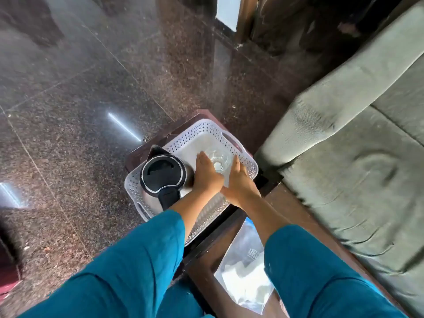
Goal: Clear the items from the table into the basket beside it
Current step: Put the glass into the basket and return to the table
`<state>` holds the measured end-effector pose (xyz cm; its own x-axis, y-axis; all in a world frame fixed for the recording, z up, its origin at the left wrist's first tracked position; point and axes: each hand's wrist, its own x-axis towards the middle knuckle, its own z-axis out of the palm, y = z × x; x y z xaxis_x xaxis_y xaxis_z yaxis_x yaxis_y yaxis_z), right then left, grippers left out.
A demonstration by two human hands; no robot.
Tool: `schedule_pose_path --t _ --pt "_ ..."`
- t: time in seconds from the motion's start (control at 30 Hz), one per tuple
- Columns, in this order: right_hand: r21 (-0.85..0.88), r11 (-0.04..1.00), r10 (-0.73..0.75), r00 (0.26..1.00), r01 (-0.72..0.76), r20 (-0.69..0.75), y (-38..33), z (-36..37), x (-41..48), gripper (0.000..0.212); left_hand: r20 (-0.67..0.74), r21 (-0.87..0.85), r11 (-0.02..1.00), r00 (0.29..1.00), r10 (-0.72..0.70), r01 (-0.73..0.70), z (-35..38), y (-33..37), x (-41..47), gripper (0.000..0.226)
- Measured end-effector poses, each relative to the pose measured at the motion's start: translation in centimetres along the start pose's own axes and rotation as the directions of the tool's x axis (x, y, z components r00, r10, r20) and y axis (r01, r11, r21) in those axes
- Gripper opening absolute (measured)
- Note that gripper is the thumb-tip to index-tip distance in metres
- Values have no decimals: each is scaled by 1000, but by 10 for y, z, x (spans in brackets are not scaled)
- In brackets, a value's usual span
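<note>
A white perforated basket sits on a small dark stool beside the wooden table. Inside it on the left stands a steel kettle with a black lid. A clear glass tumbler sits upright in the basket's right half. My left hand and my right hand flank the glass with fingers extended, palms against or very near its sides. A clear plastic bag with white contents lies on the table between my forearms.
A grey-green sofa runs along the right side of the table. Dark speckled stone floor lies to the left and ahead. A dark wooden door frame stands at the top.
</note>
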<state>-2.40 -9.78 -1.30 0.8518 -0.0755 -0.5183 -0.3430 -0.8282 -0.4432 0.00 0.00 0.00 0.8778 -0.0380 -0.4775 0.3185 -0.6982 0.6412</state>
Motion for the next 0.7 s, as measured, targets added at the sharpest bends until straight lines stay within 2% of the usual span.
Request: schedule_pose_path --t 0.07,0.3,0.43,0.57,0.7 --pt "15 1000 20 1000 -20 -11 0 2 15 98 -55 -42 998 997 -54 51 4 1 15 71" --pt "-16 1000 24 997 -25 -77 -5 12 62 86 -36 -164 974 986 -165 157 22 0 40 77" --pt "24 1000 1 988 2 -154 -3 19 67 83 -87 -138 976 979 -184 171 19 1 41 74" --pt "187 982 12 987 19 -162 7 12 52 88 -129 15 1000 991 -20 22 13 0 32 60" --pt "246 966 -22 974 79 -227 17 -13 22 98 -113 160 972 975 193 -173 8 13 8 66"
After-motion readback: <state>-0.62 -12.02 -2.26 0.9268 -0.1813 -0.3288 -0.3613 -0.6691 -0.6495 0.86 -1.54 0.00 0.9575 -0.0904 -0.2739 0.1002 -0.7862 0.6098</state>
